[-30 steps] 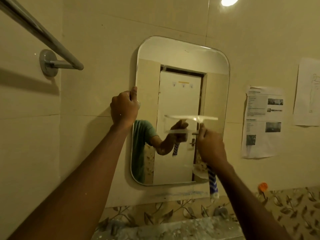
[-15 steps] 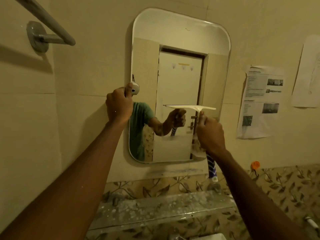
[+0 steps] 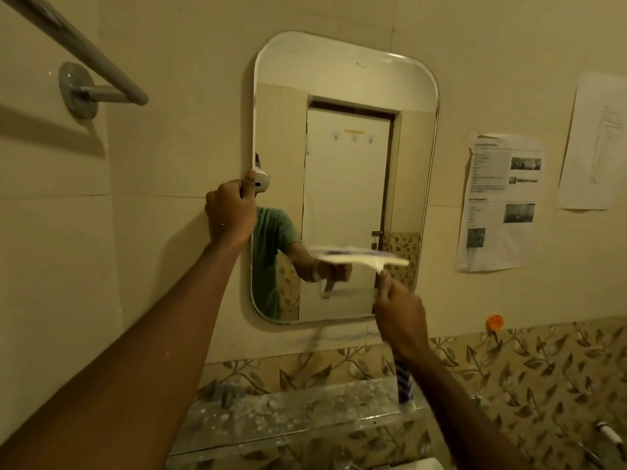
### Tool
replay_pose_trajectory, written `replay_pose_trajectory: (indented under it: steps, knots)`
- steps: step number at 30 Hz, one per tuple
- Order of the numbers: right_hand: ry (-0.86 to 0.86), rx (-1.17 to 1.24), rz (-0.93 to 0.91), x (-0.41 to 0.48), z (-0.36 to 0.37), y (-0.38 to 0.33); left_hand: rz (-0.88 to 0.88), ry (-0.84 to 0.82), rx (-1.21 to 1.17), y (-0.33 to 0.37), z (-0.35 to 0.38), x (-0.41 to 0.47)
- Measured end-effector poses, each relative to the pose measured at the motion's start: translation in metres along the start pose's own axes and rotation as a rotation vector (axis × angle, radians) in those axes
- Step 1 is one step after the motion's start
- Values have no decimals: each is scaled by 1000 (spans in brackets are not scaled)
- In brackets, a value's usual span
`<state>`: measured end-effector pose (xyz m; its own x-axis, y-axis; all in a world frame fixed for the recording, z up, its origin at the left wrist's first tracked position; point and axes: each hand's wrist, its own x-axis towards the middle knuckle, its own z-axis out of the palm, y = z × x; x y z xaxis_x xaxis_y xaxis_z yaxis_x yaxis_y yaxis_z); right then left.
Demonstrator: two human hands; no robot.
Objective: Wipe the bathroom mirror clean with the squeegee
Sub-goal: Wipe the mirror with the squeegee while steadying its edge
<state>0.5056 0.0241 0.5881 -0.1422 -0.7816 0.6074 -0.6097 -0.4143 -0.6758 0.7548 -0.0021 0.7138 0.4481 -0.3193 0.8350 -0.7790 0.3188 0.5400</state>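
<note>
A rounded rectangular mirror (image 3: pixel 346 157) hangs on the beige tiled wall. My left hand (image 3: pixel 230 212) grips the mirror's left edge at mid height. My right hand (image 3: pixel 398 313) is closed around the handle of a squeegee (image 3: pixel 363 257). Its pale blade lies level against the lower right part of the glass. The blue-and-white striped end of the handle sticks out below my right wrist. The mirror reflects a closed door, a green sleeve and the hand with the squeegee.
A metal towel bar (image 3: pixel 84 59) juts out at upper left. Printed sheets (image 3: pixel 498 201) and a sketch (image 3: pixel 597 144) are stuck on the wall to the right. A dusty glass shelf (image 3: pixel 288 415) runs under the mirror. An orange hook (image 3: pixel 494 323) sits at lower right.
The squeegee blade has slid down the glass from mid height to the lower part, with my right hand following. My left hand stays on the mirror's left edge. The camera view shifted.
</note>
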Motion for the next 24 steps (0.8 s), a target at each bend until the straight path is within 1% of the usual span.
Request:
replay_pose_trajectory:
  steps: [2, 4, 8, 13, 17, 20, 22, 24]
  knots:
    - [59, -7, -112, 36, -20, -41, -20, -27, -23, 2, -3, 0]
    - [103, -21, -187, 74, -38, -88, -67, -49, -47, 8, -7, -1]
    - [127, 8, -234, 133, -53, -162, -155, -97, -115, 12, -12, -3]
    - [163, 68, -255, 172, -58, -223, -170, -125, -164, 9, -12, 0]
    - [115, 71, -232, 172, -52, -229, -139, -103, -181, 2, -9, 1]
    - [68, 105, -221, 145, -30, -202, -151, -92, -207, -1, -7, 3]
    - [32, 119, -172, 116, -17, -181, -177, -105, -243, -1, -7, 5]
    - [-15, 79, -122, 89, -9, -164, -189, -121, -261, 0, -8, 5]
